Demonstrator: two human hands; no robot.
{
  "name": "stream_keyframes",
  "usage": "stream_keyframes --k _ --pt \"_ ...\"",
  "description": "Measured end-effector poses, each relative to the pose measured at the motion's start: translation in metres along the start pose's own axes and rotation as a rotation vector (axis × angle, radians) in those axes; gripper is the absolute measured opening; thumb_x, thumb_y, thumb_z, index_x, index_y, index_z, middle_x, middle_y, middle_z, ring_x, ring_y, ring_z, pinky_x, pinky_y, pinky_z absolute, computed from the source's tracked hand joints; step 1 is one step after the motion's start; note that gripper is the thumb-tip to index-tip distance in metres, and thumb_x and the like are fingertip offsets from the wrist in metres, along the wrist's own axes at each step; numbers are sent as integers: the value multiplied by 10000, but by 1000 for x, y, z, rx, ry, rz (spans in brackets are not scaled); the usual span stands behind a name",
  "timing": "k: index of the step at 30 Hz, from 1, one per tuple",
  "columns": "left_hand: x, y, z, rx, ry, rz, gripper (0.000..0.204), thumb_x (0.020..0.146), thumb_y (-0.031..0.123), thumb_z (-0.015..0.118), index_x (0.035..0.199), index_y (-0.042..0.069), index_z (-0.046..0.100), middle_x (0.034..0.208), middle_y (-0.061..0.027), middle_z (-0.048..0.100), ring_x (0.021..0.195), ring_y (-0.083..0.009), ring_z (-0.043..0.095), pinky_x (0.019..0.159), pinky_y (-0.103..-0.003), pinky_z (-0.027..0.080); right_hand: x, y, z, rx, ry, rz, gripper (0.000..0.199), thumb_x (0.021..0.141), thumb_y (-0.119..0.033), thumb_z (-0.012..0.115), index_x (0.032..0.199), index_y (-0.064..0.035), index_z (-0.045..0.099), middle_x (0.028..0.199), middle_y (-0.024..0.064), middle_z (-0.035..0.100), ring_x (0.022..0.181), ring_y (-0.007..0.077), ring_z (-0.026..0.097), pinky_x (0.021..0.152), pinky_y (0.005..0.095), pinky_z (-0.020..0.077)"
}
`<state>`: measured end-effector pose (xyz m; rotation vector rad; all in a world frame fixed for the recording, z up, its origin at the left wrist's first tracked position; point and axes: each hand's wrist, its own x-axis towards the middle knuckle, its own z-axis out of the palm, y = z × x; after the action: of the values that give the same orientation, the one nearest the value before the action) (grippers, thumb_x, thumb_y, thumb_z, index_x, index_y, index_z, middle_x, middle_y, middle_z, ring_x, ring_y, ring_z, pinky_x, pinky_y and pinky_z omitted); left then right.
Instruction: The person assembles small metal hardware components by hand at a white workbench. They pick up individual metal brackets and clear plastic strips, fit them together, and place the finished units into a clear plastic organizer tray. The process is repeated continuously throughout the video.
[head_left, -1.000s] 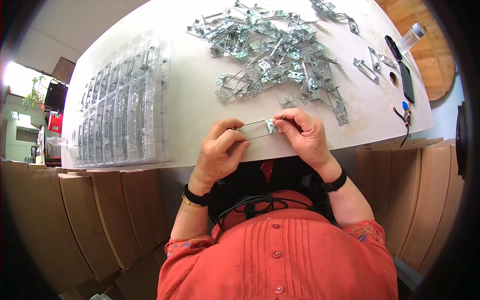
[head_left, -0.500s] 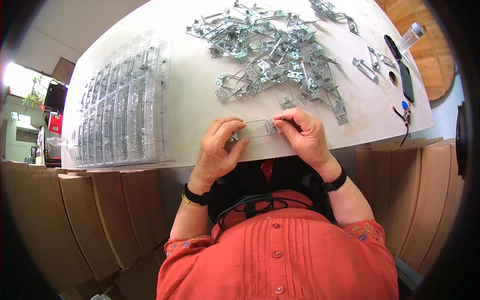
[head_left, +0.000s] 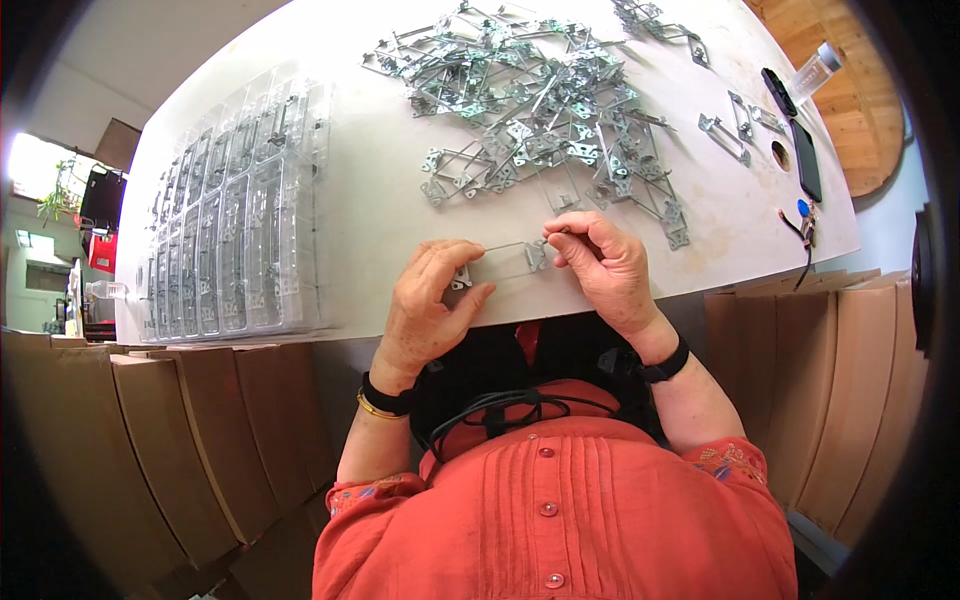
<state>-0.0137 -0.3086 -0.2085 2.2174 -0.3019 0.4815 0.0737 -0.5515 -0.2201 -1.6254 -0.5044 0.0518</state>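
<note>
Near the table's front edge, a thin metal bracket point(head_left: 536, 257) with long rods and a small plate at each end lies between my hands. My left hand point(head_left: 428, 305) is closed on its left end, thumb and fingers curled around the plate, which peeks out between them. At the right end, my right hand point(head_left: 607, 265) makes a pinch with thumb and index finger close to the other plate. Whatever is between those fingertips is too small to make out. Just beyond my hands spreads a large heap of similar metal brackets point(head_left: 520, 130).
Clear plastic trays point(head_left: 235, 220) filled with metal parts stand at the left. Toward the right lie a few loose brackets point(head_left: 725, 140), a black phone point(head_left: 806, 162), a clear bottle point(head_left: 815, 72) and a hole point(head_left: 781, 155) in the table. Cardboard boxes point(head_left: 210, 440) flank me below the table.
The whole view has shifted slightly, so everything sits a little further left. My hands keep nearly the same pose around the bracket.
</note>
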Motion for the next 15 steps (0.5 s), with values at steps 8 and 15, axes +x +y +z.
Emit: stream_keyframes --k 8,15 --pt "0 -1 0 -6 -6 22 441 844 31 899 1250 8 728 1194 -160 769 1057 -320 715 916 -391 579 0 0 0 -34 -6 -2 117 1053 -45 762 1169 -42 773 949 14 753 763 74 677 699 250 563" --pt "0 -4 1 -5 8 46 447 842 37 905 1252 4 729 1193 -163 770 1059 -324 719 921 -394 578 1 -2 1 -72 -14 -6 114 1043 -45 771 1157 -43 768 938 26 754 756 82 680 697 254 562"
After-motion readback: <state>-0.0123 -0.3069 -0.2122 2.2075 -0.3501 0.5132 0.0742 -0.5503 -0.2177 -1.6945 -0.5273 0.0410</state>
